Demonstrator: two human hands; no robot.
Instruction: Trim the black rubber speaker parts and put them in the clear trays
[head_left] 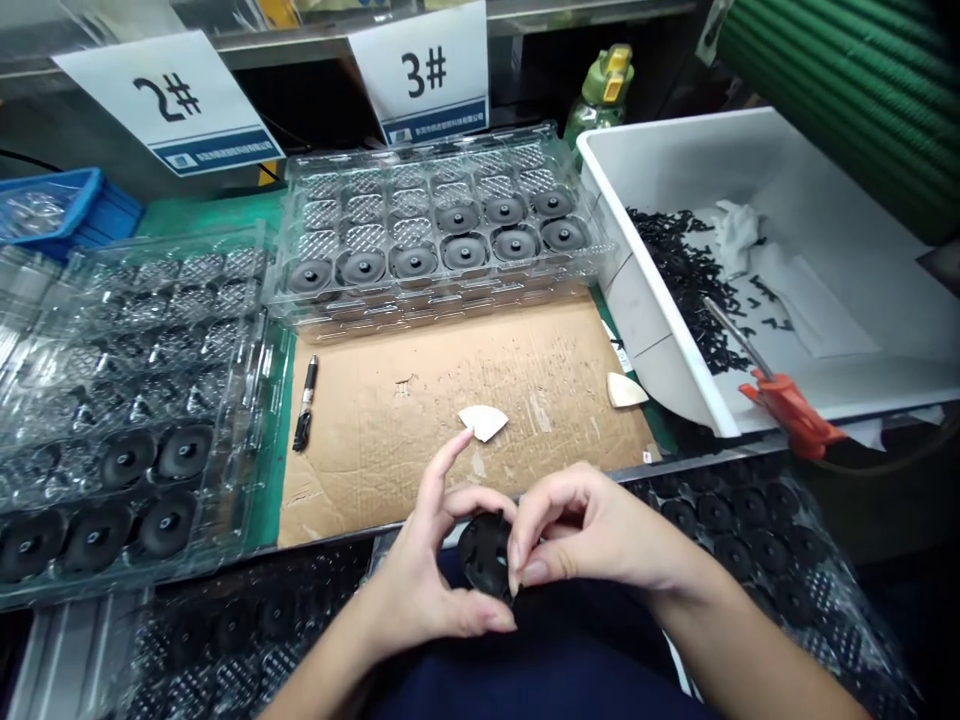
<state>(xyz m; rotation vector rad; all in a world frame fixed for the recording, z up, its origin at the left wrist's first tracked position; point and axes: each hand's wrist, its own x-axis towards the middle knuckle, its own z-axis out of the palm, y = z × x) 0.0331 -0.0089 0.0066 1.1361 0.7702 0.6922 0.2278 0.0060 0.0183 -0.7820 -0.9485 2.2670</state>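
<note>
A round black plastic part is gripped by its rim between the thumb and fingers of my left hand, just in front of the table edge. The index finger of that hand points up and away from the part. My right hand is closed in a pinch at the part's right edge, and its fingers cover whatever is between them. Beyond the hands, a white wedge-shaped piece lies on the brown cardboard.
Clear trays with black round parts stand behind and at left. A white bin at right holds small black pieces. An orange-handled screwdriver rests by its rim. A pen and a second wedge lie on the cardboard.
</note>
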